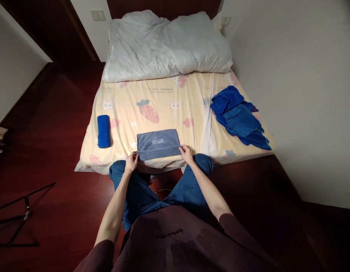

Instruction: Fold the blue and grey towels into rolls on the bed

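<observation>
A grey-blue towel with white lettering lies at the front of the bed, its near edge turned over into a flat band. My left hand pinches the left end of that band. At the opposite end, my right hand is closed on the towel's right corner. Left of the towel, a rolled blue towel lies on the sheet. A crumpled heap of blue cloths sits on the right side of the bed.
The bed has a yellow sheet printed with carrots and rabbits. A bunched white quilt covers its head end. A wall stands close on the right. Black stand legs are on the dark red floor at the left.
</observation>
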A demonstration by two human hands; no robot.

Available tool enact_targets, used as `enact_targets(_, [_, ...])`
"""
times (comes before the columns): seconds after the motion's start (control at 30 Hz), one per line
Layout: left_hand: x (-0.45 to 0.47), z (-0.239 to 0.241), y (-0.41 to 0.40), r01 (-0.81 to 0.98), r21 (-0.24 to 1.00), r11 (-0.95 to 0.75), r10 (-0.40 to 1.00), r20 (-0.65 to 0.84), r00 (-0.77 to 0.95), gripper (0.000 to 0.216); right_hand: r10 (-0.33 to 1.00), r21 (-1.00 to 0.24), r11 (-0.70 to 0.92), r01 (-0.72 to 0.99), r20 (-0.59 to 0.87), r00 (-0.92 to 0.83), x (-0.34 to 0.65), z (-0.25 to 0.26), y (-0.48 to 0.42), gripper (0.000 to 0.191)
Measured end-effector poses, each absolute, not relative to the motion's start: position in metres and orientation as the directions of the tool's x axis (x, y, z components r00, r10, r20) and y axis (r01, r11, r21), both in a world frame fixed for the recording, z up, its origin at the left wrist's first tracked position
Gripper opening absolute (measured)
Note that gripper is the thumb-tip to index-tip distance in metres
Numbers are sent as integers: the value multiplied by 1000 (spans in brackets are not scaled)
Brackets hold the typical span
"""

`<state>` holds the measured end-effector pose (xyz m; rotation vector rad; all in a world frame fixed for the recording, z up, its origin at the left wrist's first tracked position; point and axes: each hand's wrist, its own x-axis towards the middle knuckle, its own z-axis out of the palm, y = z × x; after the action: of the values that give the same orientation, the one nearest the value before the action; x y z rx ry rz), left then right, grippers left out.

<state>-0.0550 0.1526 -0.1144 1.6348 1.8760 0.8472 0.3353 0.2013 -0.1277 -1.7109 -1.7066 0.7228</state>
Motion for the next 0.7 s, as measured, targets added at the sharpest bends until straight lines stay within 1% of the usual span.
enact_targets(0.07, [-53,-113,151,689,721,75,987,47,-156,36,997,-733,34,680,76,33,336,-119,199,45])
enact_targets(0.13, [-48,-111,140,758,652,14,981,139,-137,39,982,-672,114,732,186,18,336,-109,188,45])
enact_targets(0.2, [-42,-108,122,838,535,-110,971,238,-24,44,958,-569,236,788,271,-91,334,-99,171,47])
enact_targets(0.23, [-38,-108,112,859,477,-183,964,259,62,48,944,-517,303,801,277,-179,332,-96,161,48])
enact_targets(0.3, [-28,-107,96,859,410,-306,945,242,221,55,906,-437,420,795,242,-346,327,-92,145,48])
enact_targets(0.33, [-23,-108,92,854,392,-343,935,228,271,58,890,-409,455,791,223,-397,324,-93,140,49])
enact_targets(0.43, [-14,-112,95,864,360,-352,933,211,292,64,889,-365,457,811,178,-421,315,-100,139,53])
enact_targets(0.53, [-15,-118,113,884,343,-318,946,181,271,68,902,-357,431,828,143,-408,312,-111,151,57])
enact_targets(0.7, [-28,-124,134,882,331,-335,942,124,311,72,904,-349,422,837,93,-417,314,-122,172,63])
